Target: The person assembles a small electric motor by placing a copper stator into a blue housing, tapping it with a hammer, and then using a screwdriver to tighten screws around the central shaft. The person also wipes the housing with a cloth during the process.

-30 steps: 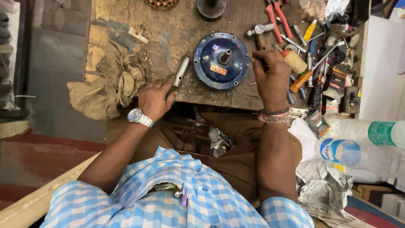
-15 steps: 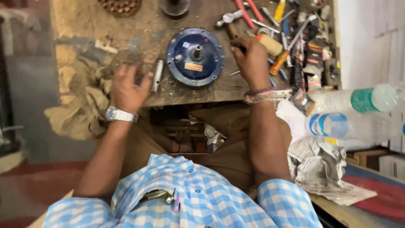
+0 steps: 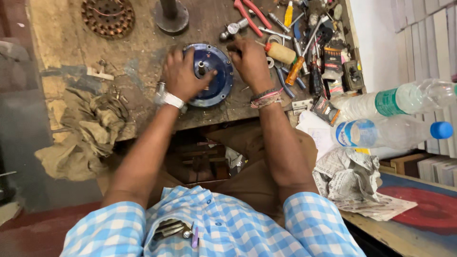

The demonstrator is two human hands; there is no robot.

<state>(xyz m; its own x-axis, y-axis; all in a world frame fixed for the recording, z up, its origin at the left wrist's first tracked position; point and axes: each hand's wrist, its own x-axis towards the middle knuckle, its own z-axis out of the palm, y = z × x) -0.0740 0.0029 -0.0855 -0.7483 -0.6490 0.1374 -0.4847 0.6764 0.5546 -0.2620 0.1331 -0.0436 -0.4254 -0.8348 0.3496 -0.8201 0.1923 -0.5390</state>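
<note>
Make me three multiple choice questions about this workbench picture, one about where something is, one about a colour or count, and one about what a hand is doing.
1. Where does the crumpled rag lie?
A. At the bench's left edge, hanging over it
B. On the blue disc
C. Among the tools

2. What colour are the long plier handles at the top?
A. Green
B. Red
C. White

3. What is the left hand doing?
A. Holding a bottle
B. Resting in the lap
C. Lying on the blue disc

Answers:
1. A, the rag drapes over the wooden bench on the left.
2. B, both handles are red.
3. C, the palm covers the disc's left part, fingers near its centre shaft.
</note>
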